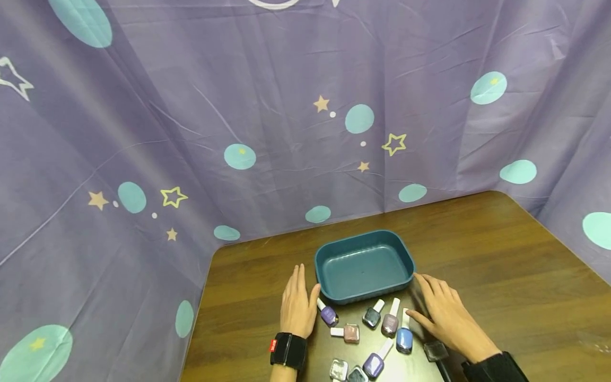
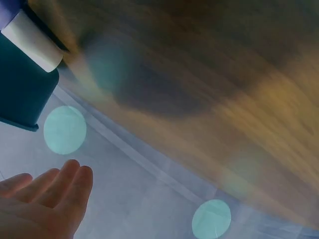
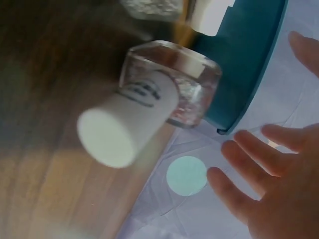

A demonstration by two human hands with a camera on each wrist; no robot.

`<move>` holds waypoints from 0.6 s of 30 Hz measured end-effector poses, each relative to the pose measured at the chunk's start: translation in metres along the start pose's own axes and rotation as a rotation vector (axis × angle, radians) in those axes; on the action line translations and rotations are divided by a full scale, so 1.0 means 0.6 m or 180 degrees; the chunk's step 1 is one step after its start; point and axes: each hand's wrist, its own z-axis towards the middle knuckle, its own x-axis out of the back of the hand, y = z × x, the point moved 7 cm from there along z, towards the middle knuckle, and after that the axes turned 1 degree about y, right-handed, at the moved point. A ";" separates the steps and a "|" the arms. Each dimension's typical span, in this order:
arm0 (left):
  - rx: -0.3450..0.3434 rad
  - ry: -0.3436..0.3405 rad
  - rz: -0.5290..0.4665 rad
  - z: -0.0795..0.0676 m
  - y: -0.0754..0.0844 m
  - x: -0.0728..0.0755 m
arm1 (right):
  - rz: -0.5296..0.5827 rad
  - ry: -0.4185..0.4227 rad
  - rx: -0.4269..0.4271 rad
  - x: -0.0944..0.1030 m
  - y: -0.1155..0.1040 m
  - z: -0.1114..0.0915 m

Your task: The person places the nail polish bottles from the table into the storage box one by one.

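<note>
My left hand, fingers straight, lies just left of a teal plastic tray, its thumb near the tray's front left corner. At the opposite corner, my right hand has its fingers extended by the rim and its thumb close to the white cap of a blue nail polish bottle. Neither hand holds anything. A purple nail polish bottle lies close to the left thumb. In the right wrist view, a clear bottle with pinkish flakes looms large beside the open fingers.
Several more nail polish bottles lie before the tray, among them a pink one, a dark one, a mauve one and another purple one. A patterned purple curtain hangs behind the wooden table.
</note>
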 end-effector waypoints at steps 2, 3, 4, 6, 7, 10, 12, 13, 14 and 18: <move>0.0000 -0.0034 -0.0029 0.005 0.000 -0.006 | -0.0041 -0.0024 -0.0019 -0.002 0.002 -0.004; 0.0006 -0.0056 -0.0038 0.007 0.000 -0.009 | -0.0070 -0.0037 -0.0025 -0.002 0.002 -0.006; 0.0019 -0.0077 -0.0053 0.008 -0.001 -0.012 | -0.0104 -0.0049 -0.0013 -0.003 0.003 -0.008; 0.0083 -0.0129 -0.0081 0.010 -0.002 -0.016 | -0.0157 -0.0128 0.0000 -0.006 0.003 -0.011; 0.0102 -0.0136 -0.0096 0.011 -0.002 -0.018 | -0.0168 -0.0195 -0.0006 -0.009 0.004 -0.012; 0.0115 -0.0123 -0.0145 0.014 -0.003 -0.021 | -0.0155 -0.0519 -0.0117 -0.020 0.009 -0.016; 0.0110 -0.0106 -0.0203 0.016 -0.002 -0.022 | -0.0130 -0.0778 -0.0228 -0.030 0.014 -0.019; 0.0106 -0.0106 -0.0226 0.017 -0.002 -0.024 | -0.0117 -0.0885 -0.0267 -0.035 0.016 -0.021; 0.0106 -0.0117 -0.0248 0.018 -0.002 -0.026 | -0.0100 -0.0967 -0.0296 -0.039 0.017 -0.023; 0.0184 -0.0241 -0.0339 0.020 -0.003 -0.036 | -0.0057 -0.1048 -0.0241 -0.048 0.020 -0.026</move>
